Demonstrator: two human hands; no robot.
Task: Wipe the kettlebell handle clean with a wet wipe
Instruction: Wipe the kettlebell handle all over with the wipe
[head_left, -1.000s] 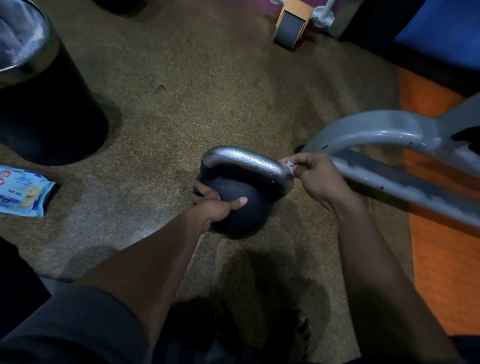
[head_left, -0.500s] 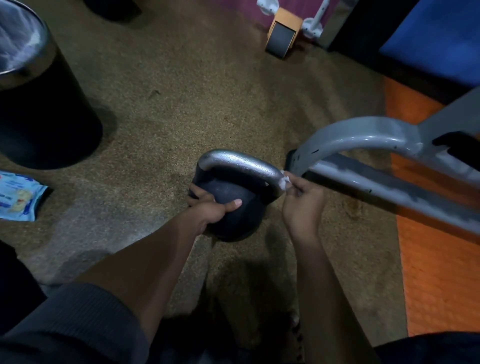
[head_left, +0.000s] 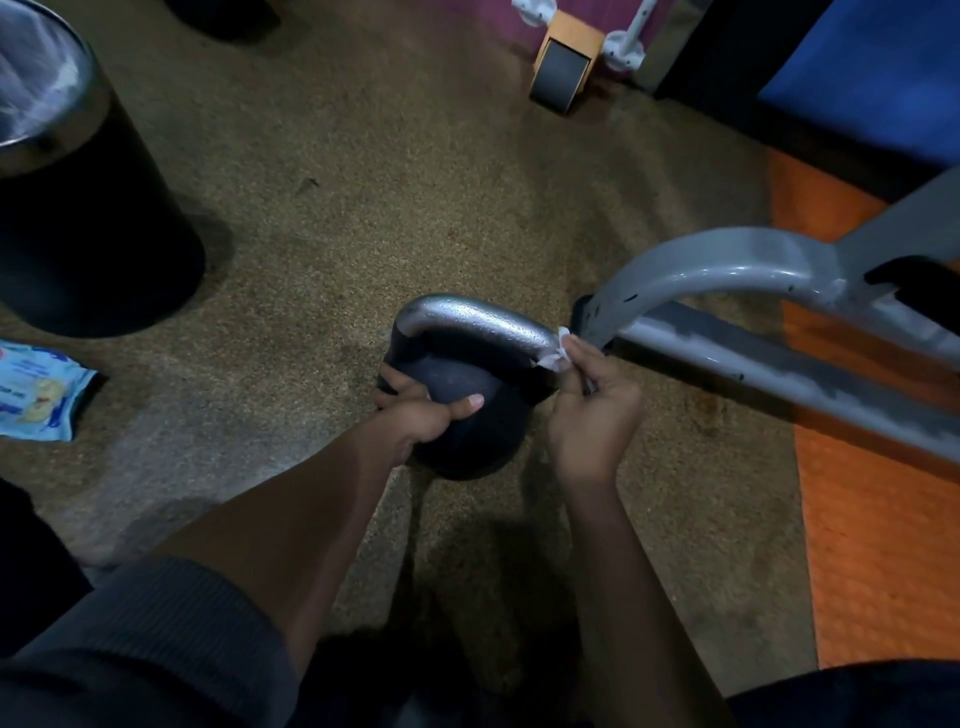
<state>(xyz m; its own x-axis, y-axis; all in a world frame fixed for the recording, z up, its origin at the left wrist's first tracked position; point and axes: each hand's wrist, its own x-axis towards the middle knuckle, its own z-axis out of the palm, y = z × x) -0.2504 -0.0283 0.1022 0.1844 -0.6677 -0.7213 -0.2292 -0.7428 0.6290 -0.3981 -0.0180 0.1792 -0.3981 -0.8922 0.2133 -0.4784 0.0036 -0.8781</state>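
Head view:
Kettlebell (head_left: 462, 415): on the speckled floor (head_left: 363, 208), beside a grey metal frame (head_left: 727, 270).
Left hand (head_left: 421, 413): fingers wrapped round the dark ball.
Right hand (head_left: 592, 410): pinching a white wet wipe (head_left: 556, 353) against the silver handle's (head_left: 478, 319) right end.
Wipes pack (head_left: 36, 389): far left.

We see a black bin (head_left: 78, 218) with a shiny metal rim at far left on the speckled floor (head_left: 363, 197). Just below the bin lies a blue wipes pack (head_left: 36, 389), flat on the floor. Well right of the bin, a grey metal frame (head_left: 727, 312) curves over an orange mat (head_left: 872, 519). Far up and right of the bin stands a grey wheel (head_left: 561, 78) in an orange bracket, beside white fittings. A blue pad (head_left: 872, 78) fills the corner opposite the bin.
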